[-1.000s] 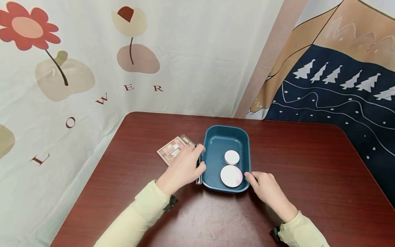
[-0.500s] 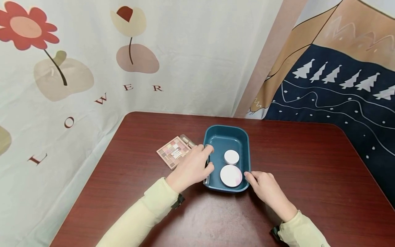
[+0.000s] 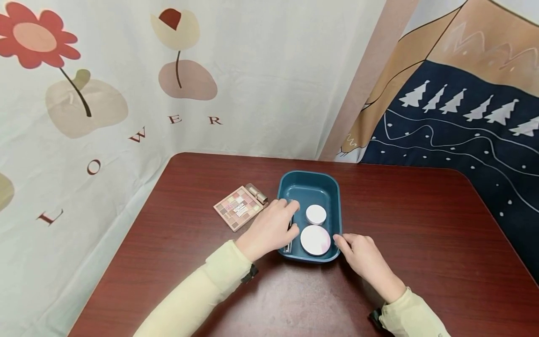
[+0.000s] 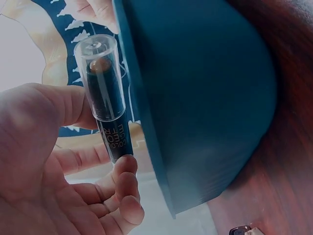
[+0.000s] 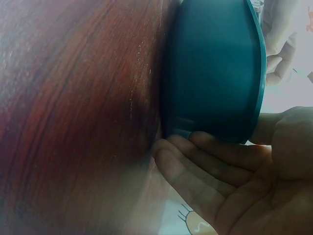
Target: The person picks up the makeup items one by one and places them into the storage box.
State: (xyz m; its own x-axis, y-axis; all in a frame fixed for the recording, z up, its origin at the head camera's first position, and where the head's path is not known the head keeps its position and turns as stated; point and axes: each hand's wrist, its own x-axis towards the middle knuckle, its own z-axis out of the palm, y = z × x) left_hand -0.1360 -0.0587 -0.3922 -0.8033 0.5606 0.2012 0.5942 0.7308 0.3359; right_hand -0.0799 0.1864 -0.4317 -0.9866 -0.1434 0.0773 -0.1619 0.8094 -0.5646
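Observation:
My left hand (image 3: 271,229) pinches a dark makeup stick (image 4: 113,139) with lettering and a clear cap (image 4: 100,81). The cap covers a brown tip. In the head view the stick hangs above the left part of a blue tray (image 3: 309,189), partly hidden by the fingers. My right hand (image 3: 364,255) grips the tray's near right side, thumb at the rim and fingers against the outer wall. Inside the tray lie a small white round case (image 3: 316,214) and a larger white round compact (image 3: 315,240), side by side.
Left of the tray an eyeshadow palette (image 3: 238,208) lies on the dark red table (image 3: 404,210). A short tube (image 3: 256,192) with a clear end is beside the palette's far right edge. Printed curtains (image 3: 269,93) hang behind the table.
My left hand has moved right with the makeup stick, from beside the tray's left wall to over its interior. More of the palette and short tube shows. My right hand stays at the tray.

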